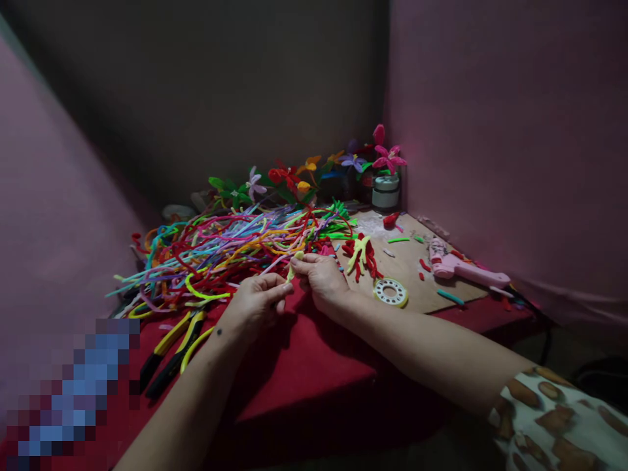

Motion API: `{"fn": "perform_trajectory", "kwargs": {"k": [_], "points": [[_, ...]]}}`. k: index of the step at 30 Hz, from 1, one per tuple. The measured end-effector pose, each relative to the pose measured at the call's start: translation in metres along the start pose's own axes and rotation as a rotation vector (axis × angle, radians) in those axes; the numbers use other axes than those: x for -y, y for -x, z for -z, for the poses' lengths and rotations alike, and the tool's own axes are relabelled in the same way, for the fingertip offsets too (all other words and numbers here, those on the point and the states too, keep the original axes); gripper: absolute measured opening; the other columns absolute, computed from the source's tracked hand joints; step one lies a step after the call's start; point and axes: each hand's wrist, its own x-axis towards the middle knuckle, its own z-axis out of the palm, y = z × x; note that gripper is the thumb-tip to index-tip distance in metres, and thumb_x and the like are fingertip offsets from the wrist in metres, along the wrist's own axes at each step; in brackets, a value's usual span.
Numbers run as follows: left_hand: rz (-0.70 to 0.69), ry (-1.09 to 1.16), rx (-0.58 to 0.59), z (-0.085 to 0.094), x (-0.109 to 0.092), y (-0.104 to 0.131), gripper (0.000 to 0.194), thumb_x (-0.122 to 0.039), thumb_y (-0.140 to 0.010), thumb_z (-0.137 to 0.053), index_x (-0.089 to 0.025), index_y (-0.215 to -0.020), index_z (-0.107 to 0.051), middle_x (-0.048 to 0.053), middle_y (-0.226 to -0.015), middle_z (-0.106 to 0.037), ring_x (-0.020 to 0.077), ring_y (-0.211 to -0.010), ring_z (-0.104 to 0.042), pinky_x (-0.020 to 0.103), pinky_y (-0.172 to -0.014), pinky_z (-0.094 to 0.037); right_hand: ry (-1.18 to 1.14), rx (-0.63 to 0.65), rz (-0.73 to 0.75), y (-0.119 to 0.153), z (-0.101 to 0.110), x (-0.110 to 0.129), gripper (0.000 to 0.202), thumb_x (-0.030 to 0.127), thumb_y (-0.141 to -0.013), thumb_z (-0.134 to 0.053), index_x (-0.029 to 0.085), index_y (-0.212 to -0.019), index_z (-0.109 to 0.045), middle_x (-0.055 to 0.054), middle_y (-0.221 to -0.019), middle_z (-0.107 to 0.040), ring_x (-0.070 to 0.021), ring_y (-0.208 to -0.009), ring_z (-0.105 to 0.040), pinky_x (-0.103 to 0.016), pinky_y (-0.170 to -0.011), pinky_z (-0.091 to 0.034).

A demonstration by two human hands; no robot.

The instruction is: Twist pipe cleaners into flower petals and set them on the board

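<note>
A short pale yellow pipe cleaner is pinched between both hands over the red cloth. My left hand closes thumb and fingers on its lower end. My right hand grips the upper end, close beside the left. Behind them spreads a big heap of colourful pipe cleaners. Yellow-and-black pliers lie left of my left wrist, with a bent yellow pipe cleaner alongside. Right of my right hand rests a cluster of red and pale yellow pipe cleaner pieces.
A cardboard sheet on the red cloth carries a round white-and-yellow spool, a pink glue gun and scattered cuttings. Pipe cleaner flowers and a grey jar stand at the back. Walls close both sides.
</note>
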Motion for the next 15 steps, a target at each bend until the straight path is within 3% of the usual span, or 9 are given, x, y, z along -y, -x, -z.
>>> {"fn": "perform_trajectory", "kwargs": {"k": [5, 8, 11, 13, 15], "points": [[0.106, 0.038, -0.011, 0.001, -0.006, 0.003, 0.028, -0.036, -0.061, -0.068, -0.016, -0.064, -0.049, -0.007, -0.038, -0.046, 0.0025, -0.027, -0.026, 0.014, -0.029, -0.017, 0.002, 0.035, 0.061, 0.001, -0.002, 0.002, 0.019, 0.028, -0.06, -0.067, 0.014, -0.059, -0.054, 0.007, -0.048, -0.043, -0.003, -0.041, -0.028, -0.022, -0.042, -0.02], [0.024, -0.007, -0.089, 0.003, -0.019, 0.007, 0.026, -0.035, -0.062, -0.067, -0.015, -0.068, -0.051, -0.006, -0.041, -0.048, 0.0028, -0.029, -0.031, 0.013, -0.03, -0.02, 0.028, 0.01, 0.077, 0.001, -0.002, 0.005, 0.023, 0.035, -0.067, -0.063, 0.014, -0.063, -0.055, 0.006, -0.05, -0.045, -0.0033, -0.038, -0.029, -0.021, -0.039, -0.02], [-0.181, -0.096, -0.233, -0.003, -0.041, 0.008, 0.024, -0.035, -0.066, -0.065, -0.015, -0.077, -0.055, -0.005, -0.048, -0.053, 0.0039, -0.033, -0.038, 0.013, -0.032, -0.025, -0.054, -0.062, -0.079, 0.002, -0.004, 0.004, 0.028, 0.041, -0.079, -0.049, 0.015, -0.071, -0.054, 0.006, -0.049, -0.044, -0.0041, -0.034, -0.028, -0.02, -0.035, -0.019], [-0.282, -0.166, -0.284, -0.017, -0.057, 0.003, 0.022, -0.033, -0.067, -0.064, -0.015, -0.076, -0.055, -0.005, -0.047, -0.053, 0.0046, -0.034, -0.04, 0.014, -0.034, -0.028, -0.11, -0.044, -0.227, 0.005, -0.006, -0.001, 0.025, 0.037, -0.082, -0.044, 0.015, -0.071, -0.052, 0.007, -0.046, -0.04, -0.0042, -0.032, -0.027, -0.019, -0.034, -0.019], [-0.28, -0.253, -0.22, -0.037, -0.068, -0.008, 0.019, -0.032, -0.069, -0.061, -0.015, -0.069, -0.054, -0.004, -0.046, -0.054, 0.0055, -0.033, -0.042, 0.015, -0.033, -0.03, -0.106, -0.008, -0.299, 0.006, -0.01, -0.009, 0.018, 0.029, -0.081, -0.046, 0.017, -0.068, -0.047, 0.007, -0.044, -0.039, -0.005, -0.032, -0.029, -0.017, -0.034, -0.021]]}}
